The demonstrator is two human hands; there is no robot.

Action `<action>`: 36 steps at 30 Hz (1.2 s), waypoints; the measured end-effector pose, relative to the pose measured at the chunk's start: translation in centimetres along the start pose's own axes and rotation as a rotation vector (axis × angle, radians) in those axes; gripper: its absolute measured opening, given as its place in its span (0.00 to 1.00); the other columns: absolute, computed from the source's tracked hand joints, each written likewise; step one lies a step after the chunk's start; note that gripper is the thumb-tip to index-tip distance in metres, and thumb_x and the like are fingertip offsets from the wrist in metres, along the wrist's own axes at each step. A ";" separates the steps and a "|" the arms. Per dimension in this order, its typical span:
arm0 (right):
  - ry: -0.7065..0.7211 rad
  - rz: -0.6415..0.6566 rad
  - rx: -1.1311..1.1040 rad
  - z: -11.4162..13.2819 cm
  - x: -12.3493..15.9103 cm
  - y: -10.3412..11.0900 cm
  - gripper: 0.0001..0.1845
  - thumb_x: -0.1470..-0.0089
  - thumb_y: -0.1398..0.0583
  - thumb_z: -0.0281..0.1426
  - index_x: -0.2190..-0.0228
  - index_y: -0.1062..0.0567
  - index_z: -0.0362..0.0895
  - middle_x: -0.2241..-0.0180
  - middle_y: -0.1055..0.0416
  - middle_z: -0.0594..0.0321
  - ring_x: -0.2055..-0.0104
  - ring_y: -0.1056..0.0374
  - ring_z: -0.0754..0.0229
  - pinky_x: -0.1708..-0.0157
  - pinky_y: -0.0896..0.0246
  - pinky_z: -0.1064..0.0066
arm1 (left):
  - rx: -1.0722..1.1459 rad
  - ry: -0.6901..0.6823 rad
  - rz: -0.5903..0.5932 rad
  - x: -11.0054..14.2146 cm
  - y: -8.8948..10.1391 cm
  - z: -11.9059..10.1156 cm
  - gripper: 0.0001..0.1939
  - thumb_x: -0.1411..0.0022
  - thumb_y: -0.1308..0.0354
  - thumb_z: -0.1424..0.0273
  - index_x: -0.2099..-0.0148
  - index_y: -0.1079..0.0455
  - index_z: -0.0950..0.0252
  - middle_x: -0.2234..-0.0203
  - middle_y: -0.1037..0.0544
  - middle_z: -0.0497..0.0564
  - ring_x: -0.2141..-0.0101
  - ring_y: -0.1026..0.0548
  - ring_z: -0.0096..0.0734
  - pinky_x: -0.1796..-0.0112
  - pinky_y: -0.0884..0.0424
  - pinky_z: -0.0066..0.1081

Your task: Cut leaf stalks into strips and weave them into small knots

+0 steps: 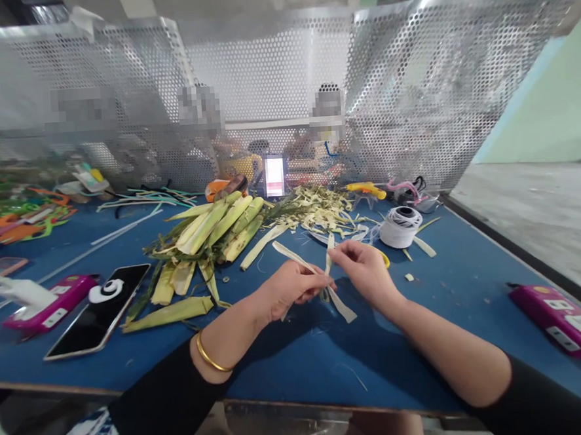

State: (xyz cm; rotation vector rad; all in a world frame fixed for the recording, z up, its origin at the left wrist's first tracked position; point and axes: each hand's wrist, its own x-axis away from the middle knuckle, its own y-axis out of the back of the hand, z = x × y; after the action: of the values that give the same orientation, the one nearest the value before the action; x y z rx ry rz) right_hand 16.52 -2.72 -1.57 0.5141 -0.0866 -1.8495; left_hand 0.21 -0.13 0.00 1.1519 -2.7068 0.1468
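Pale strips of corn husk (344, 307) cross one another between my hands, above the blue table. My left hand (302, 284) is closed, pinching the strips where they cross. With thumb and fingertips, my right hand (365, 265) grips the upper end of an upright husk strip (329, 254). Left of my hands lies a heap of green-yellow corn husks (217, 232), with a single long husk (168, 315) in front of it. A roll of white string (400, 227) stands beyond my right hand, and part of a yellow ring (384, 258) shows behind its fingers.
Husk scraps (314, 206) are piled at the back, near yellow-handled scissors (366, 190). A black-screened phone (99, 314) and a magenta power strip (54, 304) lie at left; another magenta power strip (562, 319) is at right. A perforated metal screen (281, 67) bounds the table's far side.
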 end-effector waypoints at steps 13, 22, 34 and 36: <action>-0.218 0.370 -0.367 1.4 0.9 -0.2 0.14 0.59 0.34 0.39 0.78 0.31 0.44 0.83 0.36 0.70 0.85 0.42 0.68 0.88 0.49 0.75 | -0.005 0.048 0.121 0.4 -1.1 0.2 0.14 0.49 0.39 0.62 0.70 0.23 0.70 0.86 0.39 0.43 0.83 0.48 0.19 0.81 0.56 0.27; -0.004 0.119 -0.160 0.3 0.9 -0.8 0.09 0.55 0.39 0.36 0.79 0.30 0.44 0.79 0.34 0.67 0.74 0.40 0.64 0.73 0.45 0.71 | -0.062 0.045 0.105 0.6 -1.3 0.2 0.12 0.48 0.40 0.65 0.72 0.22 0.70 0.87 0.34 0.45 0.85 0.44 0.18 0.82 0.52 0.25; 0.156 0.175 0.240 0.1 -0.9 1.3 0.18 0.42 0.48 0.43 0.74 0.28 0.45 0.76 0.29 0.64 0.71 0.35 0.60 0.69 0.44 0.71 | 0.277 -0.021 -0.170 -1.0 1.3 0.2 0.23 0.44 0.41 0.52 0.66 0.24 0.70 0.79 0.29 0.49 0.82 0.35 0.20 0.80 0.43 0.23; 0.199 0.264 0.325 0.1 -0.7 1.0 0.16 0.44 0.45 0.44 0.74 0.29 0.46 0.78 0.30 0.66 0.74 0.37 0.62 0.73 0.47 0.72 | 0.260 -0.023 -0.208 -1.0 1.4 0.1 0.19 0.47 0.37 0.55 0.67 0.24 0.70 0.80 0.29 0.47 0.82 0.35 0.19 0.81 0.44 0.23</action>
State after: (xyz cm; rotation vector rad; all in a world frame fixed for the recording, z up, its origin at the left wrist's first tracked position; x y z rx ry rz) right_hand 17.50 -2.47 -0.97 0.8673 -0.3100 -1.5244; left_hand -0.13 1.46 -0.33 1.5060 -2.6223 0.4669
